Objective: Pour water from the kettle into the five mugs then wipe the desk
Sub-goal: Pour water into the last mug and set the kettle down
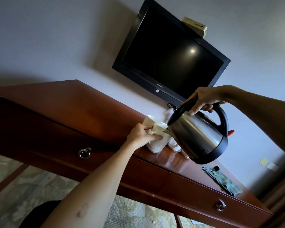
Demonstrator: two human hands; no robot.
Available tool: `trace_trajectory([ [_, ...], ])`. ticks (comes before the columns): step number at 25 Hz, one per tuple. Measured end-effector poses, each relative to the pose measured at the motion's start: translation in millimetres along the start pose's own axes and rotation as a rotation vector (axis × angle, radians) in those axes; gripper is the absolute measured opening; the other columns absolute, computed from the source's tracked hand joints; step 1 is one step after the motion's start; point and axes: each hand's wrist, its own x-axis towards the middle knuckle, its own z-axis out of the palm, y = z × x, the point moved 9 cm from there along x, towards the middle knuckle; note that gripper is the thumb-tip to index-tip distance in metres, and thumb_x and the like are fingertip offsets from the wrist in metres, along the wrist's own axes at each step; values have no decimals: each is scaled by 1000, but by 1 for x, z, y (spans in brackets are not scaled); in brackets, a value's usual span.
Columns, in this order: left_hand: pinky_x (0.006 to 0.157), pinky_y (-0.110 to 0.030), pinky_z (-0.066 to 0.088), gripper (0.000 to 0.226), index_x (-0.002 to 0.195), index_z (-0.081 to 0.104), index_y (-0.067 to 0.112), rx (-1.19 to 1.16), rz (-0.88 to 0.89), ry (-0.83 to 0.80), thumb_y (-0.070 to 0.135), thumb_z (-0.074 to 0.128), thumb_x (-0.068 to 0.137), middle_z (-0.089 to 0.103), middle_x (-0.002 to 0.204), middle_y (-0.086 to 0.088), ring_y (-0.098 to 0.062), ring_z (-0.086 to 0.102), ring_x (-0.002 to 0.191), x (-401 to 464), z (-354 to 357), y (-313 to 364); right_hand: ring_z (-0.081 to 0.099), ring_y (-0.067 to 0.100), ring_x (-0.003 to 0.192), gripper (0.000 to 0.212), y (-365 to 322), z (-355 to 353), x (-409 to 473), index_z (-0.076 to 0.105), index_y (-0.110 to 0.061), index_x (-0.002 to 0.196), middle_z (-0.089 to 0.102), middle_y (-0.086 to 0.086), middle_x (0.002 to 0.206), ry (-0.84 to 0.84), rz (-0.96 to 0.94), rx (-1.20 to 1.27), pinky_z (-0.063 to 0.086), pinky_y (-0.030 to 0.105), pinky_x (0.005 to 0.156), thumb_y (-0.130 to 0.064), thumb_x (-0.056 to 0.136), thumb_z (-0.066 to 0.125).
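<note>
A steel kettle (196, 135) with a black base and handle hangs tilted over the wooden desk (76, 106). My right hand (202, 100) grips its handle from above. The spout points down into a white mug (156, 143) at the front of a cluster of several white mugs (149, 120). My left hand (141, 135) holds that front mug by its side, fingers curled round it. More mugs (173, 143) stand partly hidden behind the kettle. A dark patterned cloth (224, 181) lies on the desk to the right.
A black television (169, 51) hangs on the wall above the desk, with a small box (195, 26) on top. The desk front has two drawers with ring pulls (84, 153) (220, 206). Patterned carpet (39, 183) lies below.
</note>
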Motion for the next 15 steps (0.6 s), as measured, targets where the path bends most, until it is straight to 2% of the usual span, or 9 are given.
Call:
trace_trajectory([
  [5, 103, -43, 53, 115, 121, 75, 33, -4, 0, -1, 89, 80, 21, 76, 119, 4, -15, 67, 117, 3, 1, -4, 33, 13, 40, 54, 0, 0, 2, 76, -13, 116, 42, 5, 48, -3, -2, -6, 39, 23, 42, -20, 64, 87],
  [15, 104, -42, 52, 111, 124, 73, 32, 10, -13, 7, 83, 82, 26, 74, 124, 2, -16, 66, 120, 1, -1, -2, 31, 14, 40, 56, -1, 1, -1, 78, -15, 114, 38, 5, 48, 7, -8, 3, 37, 23, 42, -22, 60, 88],
])
